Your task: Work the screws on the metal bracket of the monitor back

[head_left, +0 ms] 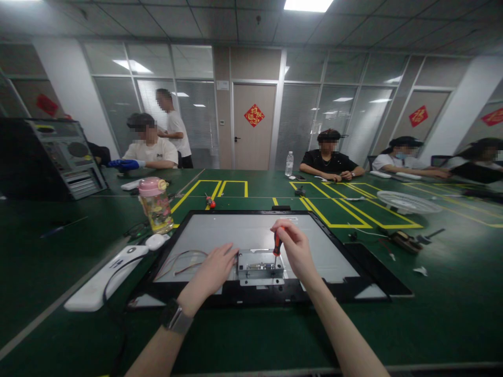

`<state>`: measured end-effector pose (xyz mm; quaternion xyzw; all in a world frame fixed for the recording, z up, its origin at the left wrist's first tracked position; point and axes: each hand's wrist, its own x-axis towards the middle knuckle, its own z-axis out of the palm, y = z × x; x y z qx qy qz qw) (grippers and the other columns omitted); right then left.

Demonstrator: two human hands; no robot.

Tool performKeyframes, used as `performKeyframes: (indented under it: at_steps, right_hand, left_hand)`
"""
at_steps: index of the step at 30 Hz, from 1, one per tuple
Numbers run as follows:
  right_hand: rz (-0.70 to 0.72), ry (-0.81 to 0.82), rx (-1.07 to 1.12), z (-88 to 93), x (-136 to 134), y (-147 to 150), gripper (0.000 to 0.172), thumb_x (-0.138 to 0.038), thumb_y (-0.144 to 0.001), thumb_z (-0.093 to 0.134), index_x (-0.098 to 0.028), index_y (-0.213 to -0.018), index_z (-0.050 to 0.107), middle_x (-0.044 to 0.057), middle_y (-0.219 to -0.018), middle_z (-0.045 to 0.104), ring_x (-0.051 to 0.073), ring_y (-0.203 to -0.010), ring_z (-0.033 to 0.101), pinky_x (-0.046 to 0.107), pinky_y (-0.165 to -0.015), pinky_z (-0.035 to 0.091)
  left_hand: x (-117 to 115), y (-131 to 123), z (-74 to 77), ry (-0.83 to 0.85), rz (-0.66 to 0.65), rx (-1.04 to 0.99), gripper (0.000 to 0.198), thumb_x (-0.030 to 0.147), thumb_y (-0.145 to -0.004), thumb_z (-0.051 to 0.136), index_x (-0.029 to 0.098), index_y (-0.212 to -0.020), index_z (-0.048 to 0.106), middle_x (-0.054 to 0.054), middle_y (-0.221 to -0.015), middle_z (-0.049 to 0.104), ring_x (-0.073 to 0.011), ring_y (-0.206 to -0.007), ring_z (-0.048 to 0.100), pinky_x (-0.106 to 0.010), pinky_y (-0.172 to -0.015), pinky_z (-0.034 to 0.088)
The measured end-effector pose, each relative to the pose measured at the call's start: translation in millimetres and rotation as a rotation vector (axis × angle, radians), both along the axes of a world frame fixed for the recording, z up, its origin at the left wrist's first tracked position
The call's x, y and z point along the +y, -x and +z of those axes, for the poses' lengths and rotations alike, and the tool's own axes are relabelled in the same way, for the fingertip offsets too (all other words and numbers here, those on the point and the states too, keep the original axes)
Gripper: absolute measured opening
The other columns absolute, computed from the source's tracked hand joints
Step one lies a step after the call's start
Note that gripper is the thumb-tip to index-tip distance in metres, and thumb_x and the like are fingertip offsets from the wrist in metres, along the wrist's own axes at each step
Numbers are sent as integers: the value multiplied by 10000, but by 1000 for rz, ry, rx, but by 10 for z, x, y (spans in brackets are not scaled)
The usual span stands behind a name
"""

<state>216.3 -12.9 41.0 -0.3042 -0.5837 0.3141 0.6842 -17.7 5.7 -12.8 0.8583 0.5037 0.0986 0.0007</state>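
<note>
A monitor panel (pixel 322 246) lies face down on the green table, its grey metal back up inside a black frame. Near its front edge sits a small metal bracket plate (pixel 259 266). My right hand (pixel 296 250) grips a red-handled screwdriver (pixel 277 242), held upright with its tip on the right side of the bracket. My left hand (pixel 214 269) rests with fingers spread on the panel, its fingertips at the bracket's left edge. Thin wires (pixel 181 259) curl across the panel to the left of that hand. A watch is on my left wrist.
A pink-lidded bottle (pixel 156 204), a white power strip (pixel 104 277) and a computer case (pixel 58 157) stand to the left. A fan grille (pixel 408 202) and small tools lie to the right. Several people sit at the far side, with a water bottle (pixel 289 164) there.
</note>
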Motion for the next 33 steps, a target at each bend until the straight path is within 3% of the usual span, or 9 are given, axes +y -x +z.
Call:
performKeyframes:
  at_steps: [3,8,14,18,23,27,33]
  right_hand:
    - [-20,33,0,6,-5,-6,227,-461,-851,675,-237,-863,711,8,-724,598,164,-648,593,261,-510,492]
    - [-13,-3,14,8,-2,-12,256,-430,-947,540,-226,-981,691,29,-764,653,182,-725,647,316,-650,554]
    - [-63,4,-16,31,-40,1,175,-415,-857,672,-243,-852,704,28,-867,617,151,-668,609,248,-484,495]
    - [-78,29,4,27,-34,2,250,-442,-921,575,-231,-989,691,36,-819,636,167,-690,640,242,-474,488]
    - [-61,-28,3,32,-35,18,243,-414,-957,520,-223,-954,670,24,-749,639,173,-704,632,286,-596,544]
    - [-95,-41,-54,54,-60,9,184,-413,-866,663,-236,-869,712,32,-831,622,159,-662,593,268,-520,518]
    - [0,-12,-43,33,-28,-27,267,-405,-941,568,-240,-1102,701,54,-871,720,206,-835,685,362,-761,571]
  left_hand:
    - [-1,1,7,16,-3,-11,409,214,-1012,391,182,-1390,544,-138,-1497,498,-260,-1370,480,-453,-1155,343]
    - [15,11,-12,15,-9,-51,402,208,-1005,397,188,-1373,559,-142,-1488,507,-268,-1368,482,-463,-1144,357]
    - [-4,-7,20,21,-5,-38,402,200,-1007,402,180,-1376,560,-148,-1487,507,-272,-1364,488,-470,-1148,353]
    - [-10,-11,30,27,2,-26,405,205,-1011,404,177,-1388,551,-148,-1496,496,-268,-1371,481,-460,-1153,348]
    - [17,11,-34,2,-6,-50,403,194,-1004,403,192,-1376,558,-143,-1491,504,-261,-1364,490,-466,-1155,347]
    - [28,12,-52,3,-6,-57,397,200,-1006,397,195,-1366,565,-144,-1486,510,-266,-1366,488,-472,-1150,350]
    - [3,-5,-10,28,7,-31,408,201,-1011,391,184,-1388,547,-144,-1501,491,-265,-1385,463,-474,-1160,335]
